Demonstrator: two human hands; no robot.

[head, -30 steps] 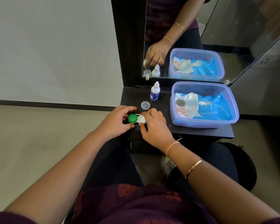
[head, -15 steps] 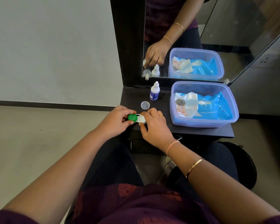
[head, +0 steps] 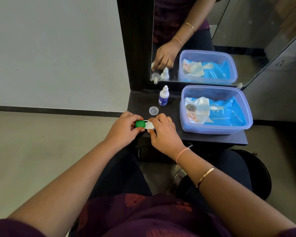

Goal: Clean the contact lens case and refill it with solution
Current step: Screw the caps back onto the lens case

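At the front of the table (head: 143,103), left of the wipes tub (head: 212,130), our left hand (head: 123,129) and right hand (head: 162,132) hold the contact lens case (head: 148,125): left grip pinching its green cap (head: 140,124), right grip clamped on its white end.

Change is slight and confined to the centre of the frame. The left hand (head: 125,130) now grips the green cap (head: 140,124) more closely. The forefinger, stretched above and past the cap one second ago, now curls against its upper edge. The thumb, previously lower and to the left, now touches the cap's lower edge. The right hand (head: 162,134), holding the contact lens case (head: 149,125), is rolled slightly, so a ring on one finger now shows.
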